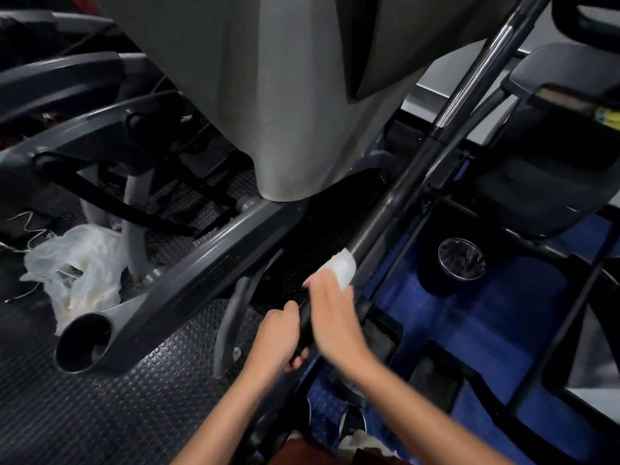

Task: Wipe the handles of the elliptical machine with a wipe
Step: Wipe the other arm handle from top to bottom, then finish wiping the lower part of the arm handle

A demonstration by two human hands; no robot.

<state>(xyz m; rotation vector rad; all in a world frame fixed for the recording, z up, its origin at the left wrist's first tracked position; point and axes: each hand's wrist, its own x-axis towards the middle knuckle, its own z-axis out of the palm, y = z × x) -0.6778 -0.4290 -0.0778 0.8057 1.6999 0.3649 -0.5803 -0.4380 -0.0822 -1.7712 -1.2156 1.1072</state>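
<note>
Motion-blurred right hand [330, 317] clutches wipe [340, 268] round handle [375, 229]; left hand [278, 337] grips lower, fingertips hidden.

The right hand [330, 317] is smeared by motion blur; the wipe [340, 266] beyond its fingertips is partly covered by it.
</note>
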